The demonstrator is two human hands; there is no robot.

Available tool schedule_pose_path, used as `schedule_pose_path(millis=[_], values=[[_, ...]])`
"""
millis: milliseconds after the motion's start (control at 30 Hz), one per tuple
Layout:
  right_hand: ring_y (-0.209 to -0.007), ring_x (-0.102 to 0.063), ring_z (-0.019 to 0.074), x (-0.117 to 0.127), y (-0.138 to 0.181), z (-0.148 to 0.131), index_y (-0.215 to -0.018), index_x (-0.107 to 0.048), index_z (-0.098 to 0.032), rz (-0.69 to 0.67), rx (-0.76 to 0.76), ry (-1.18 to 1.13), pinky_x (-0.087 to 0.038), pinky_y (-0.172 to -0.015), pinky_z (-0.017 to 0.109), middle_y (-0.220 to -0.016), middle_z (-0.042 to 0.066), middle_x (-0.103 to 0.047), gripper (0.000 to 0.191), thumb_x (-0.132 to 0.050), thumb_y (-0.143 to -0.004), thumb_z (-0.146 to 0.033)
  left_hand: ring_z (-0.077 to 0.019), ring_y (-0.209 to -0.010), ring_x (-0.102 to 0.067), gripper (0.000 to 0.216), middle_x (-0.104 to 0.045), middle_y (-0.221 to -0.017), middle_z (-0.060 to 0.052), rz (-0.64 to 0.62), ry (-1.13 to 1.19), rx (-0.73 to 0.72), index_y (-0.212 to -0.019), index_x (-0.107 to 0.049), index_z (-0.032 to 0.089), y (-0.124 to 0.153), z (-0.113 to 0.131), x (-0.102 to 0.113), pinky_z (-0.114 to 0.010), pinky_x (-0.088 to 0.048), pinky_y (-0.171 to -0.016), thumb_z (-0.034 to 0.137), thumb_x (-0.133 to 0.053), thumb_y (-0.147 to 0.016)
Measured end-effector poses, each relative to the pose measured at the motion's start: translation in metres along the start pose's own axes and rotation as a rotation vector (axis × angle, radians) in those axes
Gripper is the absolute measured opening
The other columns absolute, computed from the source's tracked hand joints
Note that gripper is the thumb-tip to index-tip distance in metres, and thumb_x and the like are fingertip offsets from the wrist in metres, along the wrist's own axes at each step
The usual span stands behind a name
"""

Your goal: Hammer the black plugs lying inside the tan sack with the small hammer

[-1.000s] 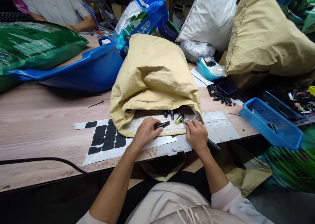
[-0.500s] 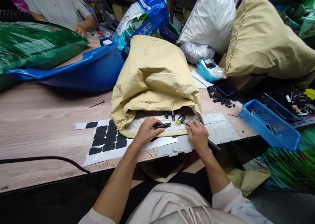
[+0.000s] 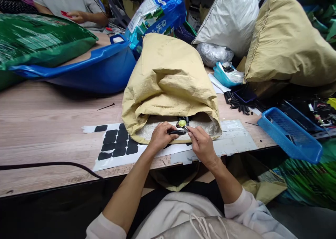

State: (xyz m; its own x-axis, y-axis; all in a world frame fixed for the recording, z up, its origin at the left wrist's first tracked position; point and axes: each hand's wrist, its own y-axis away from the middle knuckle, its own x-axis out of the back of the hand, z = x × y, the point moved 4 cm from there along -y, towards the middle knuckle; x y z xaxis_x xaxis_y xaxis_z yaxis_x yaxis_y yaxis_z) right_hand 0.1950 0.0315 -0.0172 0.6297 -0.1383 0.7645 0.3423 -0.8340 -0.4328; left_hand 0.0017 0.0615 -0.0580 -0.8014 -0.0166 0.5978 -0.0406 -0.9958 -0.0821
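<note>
My left hand [image 3: 162, 135] rests at the mouth of a tan woven sack [image 3: 170, 71], its thumb and fingers pinched on a slim black pen-like piece [image 3: 179, 132]. In my right hand [image 3: 202, 143] is a small hammer [image 3: 182, 123] with a yellow-green face, gripped by its handle close to the head. The hammer head is right over the black piece; whether they touch I cannot tell. Further inside the sack's opening lie a few more black pieces [image 3: 187, 120], partly covered by the sack's fold.
A sheet of black stickers [image 3: 120, 152] lies under the sack's left side. At left stands a blue basin [image 3: 99, 71] beside a green bag [image 3: 47, 39]. A blue basket [image 3: 291, 135] sits at the right table edge. Across the table, a co-worker's hand [image 3: 77, 16] holds something red.
My right hand has moved left, bringing the hammer head over the black piece and turning its face. My left hand keeps its pinch. The co-worker's hand has lifted a red item.
</note>
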Motion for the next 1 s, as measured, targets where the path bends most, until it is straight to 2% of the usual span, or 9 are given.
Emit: schedule_pose_path(millis=[200,400,533,667,833,1000], values=[[-0.084,-0.066,0.0182,-0.011,0.003,-0.004,-0.13,-0.071,-0.023,-0.114,-0.003,0.132,-0.052,-0.072,0.026,-0.099,0.007,-0.068,0.035,-0.043,-0.109,-0.029,-0.022,-0.09,-0.059,0.014,-0.063,-0.081,0.0,-0.004,-0.025,-0.006,-0.072,-0.07,0.021,0.001,0.004,0.002,-0.034,-0.043,-0.08,0.021,-0.084,-0.074],[-0.091,-0.067,0.0181,-0.001,0.007,0.0,-0.13,-0.071,-0.022,-0.037,-0.009,0.104,-0.053,-0.079,0.026,-0.099,0.007,-0.068,0.037,-0.041,-0.11,-0.032,-0.0232,-0.097,-0.061,0.014,-0.067,-0.087,0.0,-0.011,0.015,0.018,-0.083,-0.075,0.022,0.001,0.004,0.002,-0.035,-0.044,-0.087,0.019,-0.084,-0.072],[-0.087,-0.067,0.0175,0.0,0.009,0.002,-0.128,-0.072,-0.022,-0.048,-0.01,0.084,-0.053,-0.077,0.026,-0.096,0.006,-0.068,0.036,-0.042,-0.109,-0.03,-0.0235,-0.097,-0.062,0.014,-0.069,-0.089,-0.001,-0.006,0.015,0.022,-0.085,-0.076,0.022,0.001,0.004,0.002,-0.036,-0.045,-0.086,0.02,-0.084,-0.073],[-0.092,-0.068,0.0182,0.011,0.009,0.011,-0.129,-0.072,-0.023,0.017,-0.03,0.067,-0.053,-0.082,0.027,-0.1,0.006,-0.071,0.036,-0.043,-0.11,-0.032,-0.024,-0.097,-0.062,0.014,-0.069,-0.088,-0.001,-0.013,0.002,0.024,-0.086,-0.078,0.022,0.001,0.003,0.001,-0.036,-0.045,-0.087,0.019,-0.083,-0.073],[-0.087,-0.065,0.0178,0.03,0.011,0.038,-0.124,-0.074,-0.024,0.037,-0.049,0.286,-0.048,-0.073,0.027,-0.099,0.005,-0.07,0.032,-0.047,-0.108,-0.03,-0.0243,-0.096,-0.061,0.013,-0.067,-0.085,-0.001,-0.021,-0.013,0.033,-0.085,-0.078,0.023,0.0,0.003,0.001,-0.036,-0.044,-0.085,0.02,-0.083,-0.073],[-0.087,-0.058,0.0203,0.025,0.016,0.056,-0.118,-0.076,-0.024,0.023,0.001,0.501,-0.042,-0.076,0.031,-0.092,0.006,-0.067,0.027,-0.053,-0.105,-0.026,-0.0243,-0.095,-0.06,0.011,-0.067,-0.085,-0.001,-0.035,-0.029,0.032,-0.086,-0.078,0.024,0.002,0.004,0.002,-0.036,-0.044,-0.084,0.022,-0.081,-0.075]])
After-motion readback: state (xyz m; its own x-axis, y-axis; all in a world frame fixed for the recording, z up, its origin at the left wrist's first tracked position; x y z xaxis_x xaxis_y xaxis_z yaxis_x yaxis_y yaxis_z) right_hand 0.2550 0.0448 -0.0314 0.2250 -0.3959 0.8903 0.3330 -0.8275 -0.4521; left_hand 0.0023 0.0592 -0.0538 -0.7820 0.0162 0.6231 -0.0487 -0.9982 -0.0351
